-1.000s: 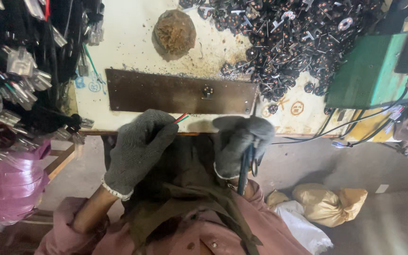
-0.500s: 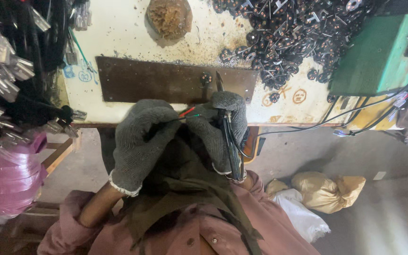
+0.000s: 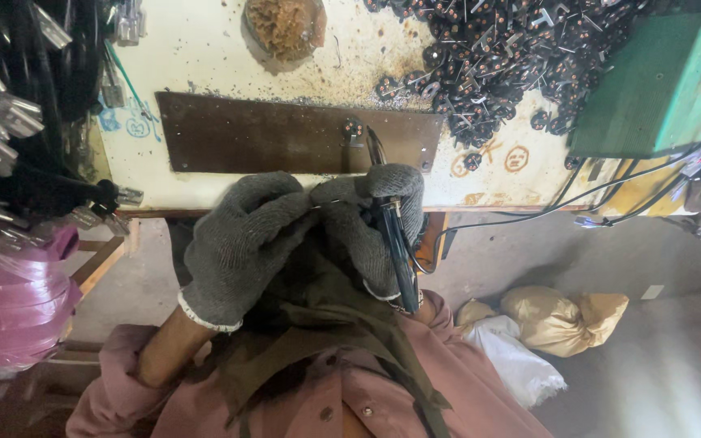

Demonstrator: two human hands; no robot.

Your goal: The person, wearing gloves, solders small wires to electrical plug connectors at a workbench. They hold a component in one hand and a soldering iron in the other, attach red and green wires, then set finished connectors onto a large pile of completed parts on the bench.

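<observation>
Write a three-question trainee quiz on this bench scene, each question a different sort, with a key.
1. True or false: the right hand grips a dark pen-shaped tool.
2. Which lies on the bench just beyond the hands? A) a brown metal plate B) a glass jar C) a book
3. Fill in: both hands wear grey knitted ____.

Further detail: the left hand meets the right at the bench edge, with a thin wire between them. A heap of small dark parts lies at upper right, beside a green box.

Key: 1 true; 2 A; 3 gloves
</observation>
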